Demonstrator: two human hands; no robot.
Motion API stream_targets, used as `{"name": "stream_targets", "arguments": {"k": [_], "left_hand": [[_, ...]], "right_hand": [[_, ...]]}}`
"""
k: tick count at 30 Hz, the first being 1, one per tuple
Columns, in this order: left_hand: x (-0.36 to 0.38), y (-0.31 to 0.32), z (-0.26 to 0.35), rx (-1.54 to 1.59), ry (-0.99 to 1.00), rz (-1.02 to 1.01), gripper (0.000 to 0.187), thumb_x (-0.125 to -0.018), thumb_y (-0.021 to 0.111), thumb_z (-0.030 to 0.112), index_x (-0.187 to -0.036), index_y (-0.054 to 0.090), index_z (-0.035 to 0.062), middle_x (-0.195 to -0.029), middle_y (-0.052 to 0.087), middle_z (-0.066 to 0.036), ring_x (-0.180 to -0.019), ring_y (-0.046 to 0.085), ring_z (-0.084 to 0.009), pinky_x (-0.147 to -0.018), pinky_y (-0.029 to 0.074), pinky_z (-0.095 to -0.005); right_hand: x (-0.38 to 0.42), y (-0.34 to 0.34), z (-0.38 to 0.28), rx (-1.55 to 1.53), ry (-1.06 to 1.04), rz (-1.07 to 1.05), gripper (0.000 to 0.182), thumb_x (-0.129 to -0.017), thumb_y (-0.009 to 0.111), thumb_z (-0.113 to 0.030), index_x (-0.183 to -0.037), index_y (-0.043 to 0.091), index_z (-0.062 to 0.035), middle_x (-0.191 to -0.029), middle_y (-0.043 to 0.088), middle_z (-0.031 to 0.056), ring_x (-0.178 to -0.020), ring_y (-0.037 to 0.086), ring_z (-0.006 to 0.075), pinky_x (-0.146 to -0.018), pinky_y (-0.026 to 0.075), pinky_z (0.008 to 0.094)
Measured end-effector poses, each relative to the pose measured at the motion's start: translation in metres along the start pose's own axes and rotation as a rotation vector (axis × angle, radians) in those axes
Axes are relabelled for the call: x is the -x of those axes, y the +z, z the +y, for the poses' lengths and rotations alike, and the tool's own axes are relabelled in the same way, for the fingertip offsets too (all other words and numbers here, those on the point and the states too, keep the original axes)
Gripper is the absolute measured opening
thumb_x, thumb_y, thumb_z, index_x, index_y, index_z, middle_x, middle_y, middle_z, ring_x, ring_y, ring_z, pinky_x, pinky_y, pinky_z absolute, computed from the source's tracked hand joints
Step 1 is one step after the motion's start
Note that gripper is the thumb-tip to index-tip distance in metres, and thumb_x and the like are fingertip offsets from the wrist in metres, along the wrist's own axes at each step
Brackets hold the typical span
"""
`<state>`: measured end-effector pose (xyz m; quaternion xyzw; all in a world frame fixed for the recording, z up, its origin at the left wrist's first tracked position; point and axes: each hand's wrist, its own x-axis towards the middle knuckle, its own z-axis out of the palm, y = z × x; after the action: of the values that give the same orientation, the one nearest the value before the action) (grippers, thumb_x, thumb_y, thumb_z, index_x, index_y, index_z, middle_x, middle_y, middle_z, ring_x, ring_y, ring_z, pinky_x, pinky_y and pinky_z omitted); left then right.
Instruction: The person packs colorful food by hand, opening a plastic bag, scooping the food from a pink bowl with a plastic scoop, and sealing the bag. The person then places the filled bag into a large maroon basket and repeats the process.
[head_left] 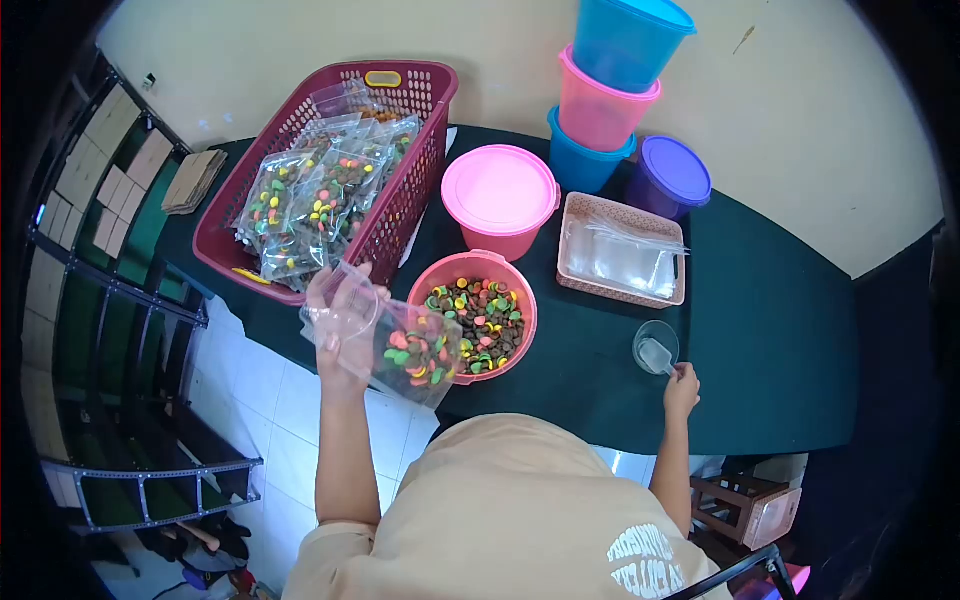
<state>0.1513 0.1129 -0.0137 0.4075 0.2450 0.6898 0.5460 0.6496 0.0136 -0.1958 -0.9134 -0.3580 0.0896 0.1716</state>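
Head view, taking the open pink tub as the clock's centre: the left hand, at nine o'clock, is closed on the upper part of a clear bag. The bag slants across the tub's rim at eight o'clock, with brown, green, pink and yellow pieces in its lower end. Its upper end looks loose and unsealed.

Well apart from it, toward three to four o'clock, the right hand pinches the handle of a small scoop. The scoop's head overlaps a clear cup on the dark-covered counter; whether it rests inside cannot be told.

As for progress, a good share looks done: the maroon basket at ten to eleven o'clock is heaped with filled packets, though their seals are too small to judge. Left over are the bag in hand, filled but apparently not closed, plenty of loose pieces in the tub, and a stack of flat clear bags lying in the woven tray at two o'clock.
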Motion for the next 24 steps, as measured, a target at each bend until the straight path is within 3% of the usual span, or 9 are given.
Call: {"name": "stream_targets", "arguments": {"k": [3, 5, 6, 10, 14, 19, 24], "left_hand": [[0.013, -0.014, 0.015, -0.05, 0.021, 0.061, 0.097, -0.064, 0.081, 0.04, -0.139, 0.027, 0.012, -0.137, 0.042, -0.024, -0.114, 0.052, -0.0343, -0.103, 0.04, -0.0446], [0.02, -0.025, 0.025, -0.066, 0.031, 0.084, 0.098, -0.062, 0.083, 0.039, -0.138, 0.028, 0.0124, -0.136, 0.043, -0.024, -0.113, 0.053, -0.0342, -0.103, 0.04, -0.0444], [0.023, -0.033, 0.029, -0.076, 0.028, 0.103, 0.097, -0.062, 0.082, 0.039, -0.138, 0.028, 0.0124, -0.136, 0.043, -0.024, -0.113, 0.053, -0.0341, -0.103, 0.04, -0.0445], [0.03, -0.053, 0.039, -0.144, 0.015, 0.114, 0.096, -0.063, 0.082, 0.038, -0.138, 0.027, 0.0126, -0.136, 0.044, -0.024, -0.114, 0.054, -0.0331, -0.103, 0.04, -0.0449], [0.027, -0.064, 0.049, -0.237, 0.004, 0.061, 0.099, -0.063, 0.084, 0.042, -0.137, 0.026, 0.0128, -0.137, 0.044, -0.024, -0.115, 0.054, -0.033, -0.104, 0.038, -0.0451], [0.024, -0.091, 0.058, -0.325, -0.05, -0.043, 0.098, -0.062, 0.083, 0.041, -0.138, 0.027, 0.0143, -0.137, 0.042, -0.025, -0.117, 0.052, -0.0343, -0.103, 0.039, -0.0453], [0.015, -0.112, 0.062, -0.337, -0.077, -0.112, 0.098, -0.064, 0.083, 0.042, -0.138, 0.025, 0.0125, -0.137, 0.042, -0.025, -0.117, 0.052, -0.0342, -0.104, 0.038, -0.0458]], "right_hand": [[0.005, 0.002, -0.016, 0.063, 0.047, -0.028, 0.015, -0.088, 0.06, -0.017, -0.103, 0.06, -0.0142, -0.112, 0.061, 0.0032, -0.109, 0.053, 0.0273, -0.089, 0.038, 0.048], [0.019, -0.003, -0.041, 0.155, -0.064, 0.268, 0.025, -0.083, 0.064, -0.017, -0.108, 0.061, -0.0154, -0.119, 0.058, 0.0046, -0.113, 0.05, 0.0286, -0.093, 0.035, 0.0483], [0.024, -0.008, -0.061, 0.148, -0.066, 0.271, 0.025, -0.083, 0.064, -0.017, -0.108, 0.061, -0.0154, -0.119, 0.058, 0.0046, -0.113, 0.05, 0.0286, -0.093, 0.035, 0.0483], [0.049, -0.032, -0.175, -0.144, -0.63, 0.122, 0.028, -0.079, 0.068, -0.018, -0.107, 0.063, -0.0156, -0.12, 0.056, 0.0052, -0.116, 0.047, 0.0287, -0.095, 0.033, 0.0475], [0.06, -0.014, -0.284, -0.202, -0.926, 0.166, 0.029, -0.079, 0.069, -0.02, -0.107, 0.064, -0.0169, -0.118, 0.057, 0.0012, -0.112, 0.051, 0.0241, -0.093, 0.032, 0.0474], [0.036, 0.034, -0.35, -0.087, -1.069, 0.247, 0.027, -0.078, 0.07, -0.021, -0.104, 0.064, -0.0165, -0.119, 0.058, 0.0003, -0.112, 0.051, 0.0219, -0.093, 0.034, 0.05], [0.055, 0.036, -0.341, -0.035, -1.062, 0.15, 0.02, -0.079, 0.067, -0.017, -0.098, 0.063, -0.0142, -0.113, 0.059, 0.0012, -0.111, 0.052, 0.0217, -0.096, 0.033, 0.0535]]}}
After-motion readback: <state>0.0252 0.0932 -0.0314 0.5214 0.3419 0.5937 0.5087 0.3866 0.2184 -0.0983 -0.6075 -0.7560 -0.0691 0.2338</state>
